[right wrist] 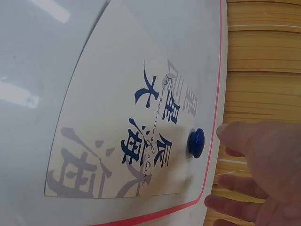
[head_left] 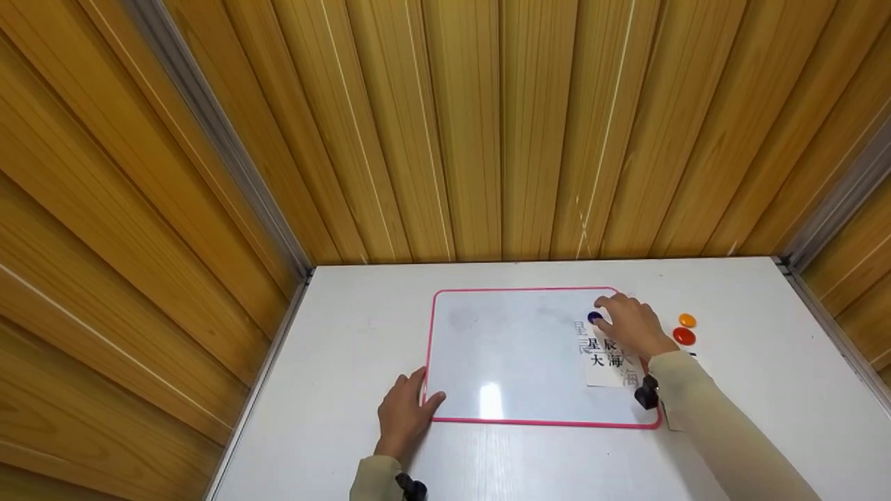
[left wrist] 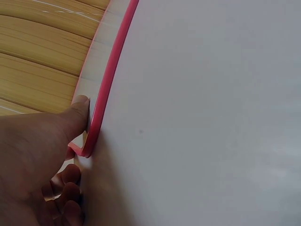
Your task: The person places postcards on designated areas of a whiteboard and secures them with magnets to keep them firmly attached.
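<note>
A pink-framed whiteboard (head_left: 515, 348) lies flat on the white table (head_left: 348, 313). A paper card with printed characters (head_left: 604, 353) lies on its right part, and a blue round magnet (head_left: 594, 317) sits at the card's top edge. My right hand (head_left: 618, 312) hovers just right of that magnet with relaxed fingers. In the right wrist view the thumb tip (right wrist: 225, 133) is a small gap from the magnet (right wrist: 196, 142). My left hand (head_left: 412, 395) rests at the board's near left corner. Its thumb (left wrist: 79, 110) presses the pink frame (left wrist: 104, 94).
Two orange magnets (head_left: 687, 320) (head_left: 684, 336) lie on the table right of the board. Wooden plank walls (head_left: 445, 125) close in the table at the back and on both sides. A small black item (head_left: 647, 392) sits at my right wrist.
</note>
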The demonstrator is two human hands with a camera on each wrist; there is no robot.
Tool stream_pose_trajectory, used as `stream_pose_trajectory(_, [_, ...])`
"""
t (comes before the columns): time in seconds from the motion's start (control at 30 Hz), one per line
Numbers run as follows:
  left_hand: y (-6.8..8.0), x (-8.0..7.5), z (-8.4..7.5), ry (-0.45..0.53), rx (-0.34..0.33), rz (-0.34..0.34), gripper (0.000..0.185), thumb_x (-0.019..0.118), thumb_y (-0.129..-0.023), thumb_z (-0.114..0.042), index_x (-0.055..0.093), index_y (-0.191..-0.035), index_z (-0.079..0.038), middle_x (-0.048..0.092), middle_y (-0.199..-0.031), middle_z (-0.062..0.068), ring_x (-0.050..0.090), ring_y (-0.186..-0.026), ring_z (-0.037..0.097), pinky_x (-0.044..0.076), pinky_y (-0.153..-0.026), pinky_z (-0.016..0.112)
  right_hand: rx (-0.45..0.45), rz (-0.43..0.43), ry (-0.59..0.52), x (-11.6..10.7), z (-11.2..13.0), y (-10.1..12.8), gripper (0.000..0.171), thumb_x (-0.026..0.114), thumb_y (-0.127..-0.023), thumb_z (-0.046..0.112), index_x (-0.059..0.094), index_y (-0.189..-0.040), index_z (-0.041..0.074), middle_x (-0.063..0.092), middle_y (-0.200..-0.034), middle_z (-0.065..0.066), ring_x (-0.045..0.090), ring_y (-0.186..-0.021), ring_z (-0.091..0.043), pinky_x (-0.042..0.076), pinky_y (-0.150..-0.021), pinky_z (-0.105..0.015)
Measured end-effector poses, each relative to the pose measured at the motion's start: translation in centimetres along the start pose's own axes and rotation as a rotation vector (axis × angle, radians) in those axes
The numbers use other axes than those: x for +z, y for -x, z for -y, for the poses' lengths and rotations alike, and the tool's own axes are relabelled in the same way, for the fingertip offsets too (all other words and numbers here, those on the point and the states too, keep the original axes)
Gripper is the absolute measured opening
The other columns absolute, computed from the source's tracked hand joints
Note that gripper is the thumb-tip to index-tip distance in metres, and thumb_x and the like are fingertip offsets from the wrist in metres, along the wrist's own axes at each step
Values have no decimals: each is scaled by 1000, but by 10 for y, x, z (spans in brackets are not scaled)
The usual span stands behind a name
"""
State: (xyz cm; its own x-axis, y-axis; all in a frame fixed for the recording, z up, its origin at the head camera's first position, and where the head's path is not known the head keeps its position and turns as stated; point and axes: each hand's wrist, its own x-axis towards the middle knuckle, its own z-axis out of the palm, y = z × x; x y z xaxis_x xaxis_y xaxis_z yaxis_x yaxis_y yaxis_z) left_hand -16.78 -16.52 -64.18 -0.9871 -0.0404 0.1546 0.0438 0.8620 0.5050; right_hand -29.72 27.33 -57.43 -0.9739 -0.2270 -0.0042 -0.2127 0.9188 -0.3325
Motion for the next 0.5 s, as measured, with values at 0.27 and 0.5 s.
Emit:
stream_pose_trajectory(0.27, [0,0,-1,-1,-4,0,65,80,-87,-45,63,-138,-10,59,-96,3,50,-75,16,50,-73,44,9,13,-34,-4,-1,9,54,72,-97,26,55,-145,6,49,-149,-27,42,-137,-51,28,-111,-69])
stream_pose_trajectory(0.5, [0,-2,-3,-1,-1,-5,64,81,-86,-43,64,-138,-9,60,-94,3,51,-74,17,50,-72,43,-19,-1,-26,-10,-1,18,63,73,-97,26,47,-152,9,44,-154,-26,34,-142,-54,18,-114,-69])
